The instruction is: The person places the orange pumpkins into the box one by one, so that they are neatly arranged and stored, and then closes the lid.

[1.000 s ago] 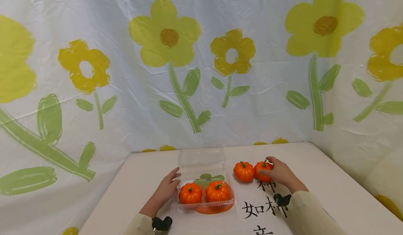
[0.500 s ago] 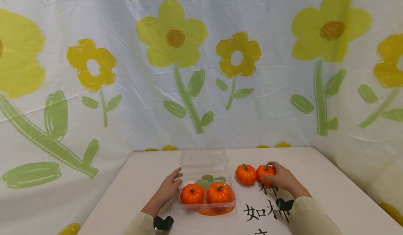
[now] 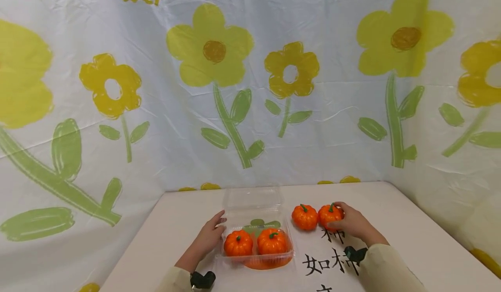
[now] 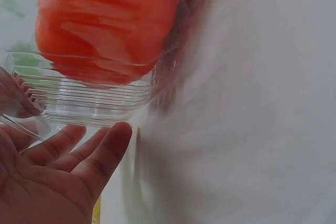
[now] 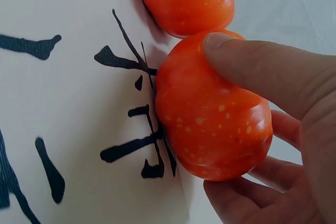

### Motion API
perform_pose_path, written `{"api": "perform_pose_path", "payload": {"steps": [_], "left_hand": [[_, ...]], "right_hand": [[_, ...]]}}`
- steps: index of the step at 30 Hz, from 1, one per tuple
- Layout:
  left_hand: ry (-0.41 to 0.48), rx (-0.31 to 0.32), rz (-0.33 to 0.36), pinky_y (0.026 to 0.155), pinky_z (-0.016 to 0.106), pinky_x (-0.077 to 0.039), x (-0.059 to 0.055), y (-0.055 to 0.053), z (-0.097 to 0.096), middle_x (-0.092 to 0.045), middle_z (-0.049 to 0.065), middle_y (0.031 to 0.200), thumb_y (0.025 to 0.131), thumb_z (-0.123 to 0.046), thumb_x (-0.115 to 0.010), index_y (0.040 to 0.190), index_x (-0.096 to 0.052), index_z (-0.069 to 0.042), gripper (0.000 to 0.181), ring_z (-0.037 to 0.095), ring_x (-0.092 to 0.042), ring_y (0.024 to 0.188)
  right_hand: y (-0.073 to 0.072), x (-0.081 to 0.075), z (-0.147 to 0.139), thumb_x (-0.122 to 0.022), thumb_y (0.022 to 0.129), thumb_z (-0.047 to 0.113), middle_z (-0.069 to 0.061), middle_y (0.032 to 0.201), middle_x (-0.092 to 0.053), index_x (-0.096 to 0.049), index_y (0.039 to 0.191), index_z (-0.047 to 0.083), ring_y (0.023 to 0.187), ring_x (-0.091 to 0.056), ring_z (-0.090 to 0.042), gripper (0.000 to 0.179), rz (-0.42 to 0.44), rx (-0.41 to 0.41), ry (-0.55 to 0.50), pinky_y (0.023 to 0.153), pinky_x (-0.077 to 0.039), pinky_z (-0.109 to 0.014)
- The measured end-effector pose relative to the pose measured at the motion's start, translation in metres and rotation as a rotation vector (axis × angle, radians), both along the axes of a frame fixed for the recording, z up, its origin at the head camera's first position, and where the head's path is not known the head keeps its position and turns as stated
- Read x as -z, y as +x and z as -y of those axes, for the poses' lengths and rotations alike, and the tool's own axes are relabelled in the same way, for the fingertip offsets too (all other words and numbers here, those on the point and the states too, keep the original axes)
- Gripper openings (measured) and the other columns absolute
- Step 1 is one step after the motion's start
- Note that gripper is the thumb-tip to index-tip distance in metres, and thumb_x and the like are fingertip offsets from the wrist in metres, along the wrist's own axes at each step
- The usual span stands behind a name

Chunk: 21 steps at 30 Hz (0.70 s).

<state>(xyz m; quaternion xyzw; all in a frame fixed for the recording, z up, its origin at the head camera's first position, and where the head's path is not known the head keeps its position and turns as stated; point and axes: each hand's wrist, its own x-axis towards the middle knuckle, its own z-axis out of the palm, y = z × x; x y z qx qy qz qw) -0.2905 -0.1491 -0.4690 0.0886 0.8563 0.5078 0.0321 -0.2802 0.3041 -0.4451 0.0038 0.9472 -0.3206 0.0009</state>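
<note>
In the head view my right hand (image 3: 354, 223) holds an orange toy pumpkin (image 3: 328, 215) with a green stem, the thumb on its near side and fingers round the far side. The right wrist view shows this pumpkin (image 5: 210, 116) between thumb and fingers, low over the table and against a second pumpkin (image 5: 186, 1). My left hand (image 3: 209, 233) rests at the left side of a clear plastic clamshell box (image 3: 256, 256), fingers loosely extended and touching its wall. Two more pumpkins sit side by side in the box, a left one (image 3: 238, 243) and a right one (image 3: 272, 241).
The box's clear lid (image 3: 252, 197) stands open toward the back. Under the box and beside it, the pale table mat (image 3: 184, 213) bears a printed orange fruit and black characters (image 3: 316, 263). A flower-patterned curtain (image 3: 328, 148) encloses the table's back and sides.
The right hand stays at the same pumpkin, its fingers now settled closer round it. The left hand and box keep their places; the head view shifts slightly.
</note>
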Motion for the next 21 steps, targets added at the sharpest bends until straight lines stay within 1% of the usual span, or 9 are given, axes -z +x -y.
{"api": "perform_pose_path", "payload": {"steps": [5,7,12,14,17,21], "left_hand": [[0.012,0.017,-0.014,0.081,0.035,-0.055,0.002,-0.003,-0.001,-0.047,0.025,0.143,0.096,-0.013,-0.045,0.152,-0.03,-0.008,0.058,0.039,-0.052,0.124],[0.016,0.02,-0.016,0.082,0.036,-0.055,0.002,-0.003,-0.001,-0.046,0.024,0.143,0.097,-0.014,-0.045,0.152,-0.029,-0.008,0.058,0.04,-0.052,0.124],[0.003,0.013,-0.002,0.092,0.044,-0.054,0.002,-0.001,0.001,-0.046,0.022,0.145,0.097,-0.018,-0.046,0.152,-0.029,-0.012,0.058,0.041,-0.051,0.126],[0.003,0.004,0.003,0.092,0.045,-0.054,0.004,0.0,0.001,-0.047,0.022,0.144,0.097,-0.018,-0.047,0.152,-0.03,-0.012,0.058,0.041,-0.051,0.125],[0.009,-0.005,0.003,0.089,0.042,-0.054,0.005,0.0,0.001,-0.047,0.021,0.144,0.097,-0.017,-0.046,0.152,-0.03,-0.012,0.058,0.04,-0.051,0.125],[0.007,-0.002,-0.009,0.089,0.042,-0.055,0.004,-0.001,0.0,-0.047,0.021,0.144,0.097,-0.016,-0.046,0.152,-0.031,-0.012,0.057,0.042,-0.05,0.126]], "right_hand": [[0.005,-0.001,-0.005,-0.075,0.079,0.04,-0.034,0.137,-0.046,-0.038,0.142,0.0,0.116,-0.051,-0.046,0.084,-0.02,-0.003,-0.017,0.095,-0.043,-0.064],[0.006,-0.002,-0.006,-0.075,0.079,0.04,-0.034,0.136,-0.047,-0.038,0.142,0.0,0.115,-0.052,-0.046,0.083,-0.028,-0.004,-0.016,0.095,-0.044,-0.063],[0.007,-0.007,-0.004,-0.075,0.079,0.041,-0.034,0.136,-0.046,-0.039,0.142,0.001,0.115,-0.051,-0.047,0.083,-0.036,0.005,-0.016,0.094,-0.045,-0.063],[0.007,-0.01,-0.004,-0.075,0.079,0.042,-0.034,0.138,-0.044,-0.038,0.142,0.001,0.117,-0.05,-0.047,0.084,-0.034,0.005,-0.02,0.094,-0.044,-0.064],[0.008,-0.013,-0.003,-0.074,0.08,0.043,-0.033,0.141,-0.041,-0.037,0.143,0.003,0.119,-0.047,-0.049,0.084,-0.035,0.002,-0.024,0.095,-0.044,-0.064],[0.01,-0.019,-0.001,-0.073,0.081,0.045,-0.033,0.144,-0.036,-0.035,0.145,0.005,0.123,-0.043,-0.051,0.084,-0.034,-0.004,-0.034,0.095,-0.043,-0.066]]}}
